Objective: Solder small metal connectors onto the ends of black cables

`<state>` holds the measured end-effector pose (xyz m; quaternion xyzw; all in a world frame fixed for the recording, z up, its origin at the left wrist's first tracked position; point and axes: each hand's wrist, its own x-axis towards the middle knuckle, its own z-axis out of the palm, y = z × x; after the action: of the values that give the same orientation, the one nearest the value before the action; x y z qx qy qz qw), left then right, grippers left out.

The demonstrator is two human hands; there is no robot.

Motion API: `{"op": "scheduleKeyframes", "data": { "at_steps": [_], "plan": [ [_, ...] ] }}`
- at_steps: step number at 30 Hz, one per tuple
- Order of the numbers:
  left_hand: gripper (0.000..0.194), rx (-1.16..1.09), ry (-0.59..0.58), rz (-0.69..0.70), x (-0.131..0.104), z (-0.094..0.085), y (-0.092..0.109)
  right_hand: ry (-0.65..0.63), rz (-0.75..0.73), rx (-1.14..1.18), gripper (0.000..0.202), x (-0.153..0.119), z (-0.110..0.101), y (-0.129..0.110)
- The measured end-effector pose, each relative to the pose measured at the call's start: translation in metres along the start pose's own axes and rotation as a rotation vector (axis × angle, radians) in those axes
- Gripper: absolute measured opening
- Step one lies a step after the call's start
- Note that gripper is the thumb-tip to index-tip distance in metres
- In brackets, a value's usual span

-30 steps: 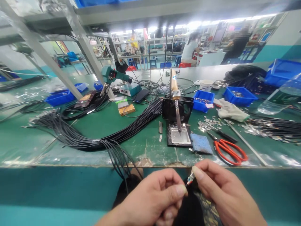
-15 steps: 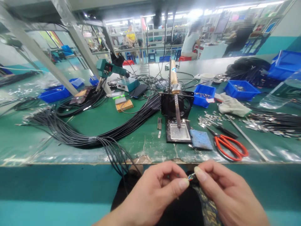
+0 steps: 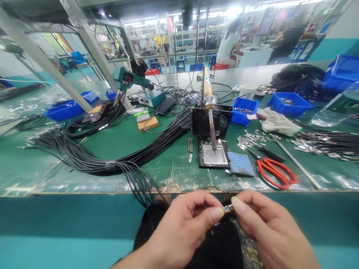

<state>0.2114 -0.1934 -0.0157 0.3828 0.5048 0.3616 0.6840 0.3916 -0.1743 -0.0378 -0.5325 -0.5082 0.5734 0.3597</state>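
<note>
My left hand [image 3: 185, 228] and my right hand [image 3: 266, 228] meet in front of the bench's near edge, over my lap. Between their thumbs and forefingers they pinch a small metal connector [image 3: 228, 209] with coloured wires at its end. A thick bundle of black cables [image 3: 117, 164] lies across the green bench and droops over the edge toward my left hand. Just beyond my hands a soldering iron [image 3: 209, 112] rests in its black stand above a metal tray [image 3: 213, 157].
Red-handled scissors [image 3: 273, 172], a blue sponge [image 3: 240, 164], loose metal shells [image 3: 252, 140] and a white rag [image 3: 279, 122] lie to the right. Blue bins [image 3: 243, 115] and a green tool [image 3: 131, 84] stand further back. Two people sit at distant benches.
My fingertips have closed together on the connector, which has tipped from pointing up to lying level. The view has shifted slightly to the right.
</note>
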Motion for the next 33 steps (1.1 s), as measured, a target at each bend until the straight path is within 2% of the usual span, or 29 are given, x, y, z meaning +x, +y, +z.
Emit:
{"op": "scheduleKeyframes", "data": {
  "at_steps": [3, 8, 18, 33],
  "plan": [
    [0.028, 0.017, 0.001, 0.016, 0.001, 0.0, -0.001, 0.003, 0.029, 0.009, 0.047, 0.0, -0.002, 0.004],
    [0.031, 0.009, 0.0, 0.009, 0.0, -0.001, -0.003, -0.097, 0.011, 0.014, 0.047, 0.004, -0.006, 0.012],
    [0.032, -0.036, 0.003, -0.054, 0.002, 0.001, -0.004, -0.088, 0.005, 0.078, 0.047, 0.008, -0.001, 0.015],
    [0.029, -0.08, -0.029, 0.01, 0.001, -0.002, -0.017, -0.024, -0.082, 0.01, 0.039, 0.01, 0.004, 0.01]
  ]
}}
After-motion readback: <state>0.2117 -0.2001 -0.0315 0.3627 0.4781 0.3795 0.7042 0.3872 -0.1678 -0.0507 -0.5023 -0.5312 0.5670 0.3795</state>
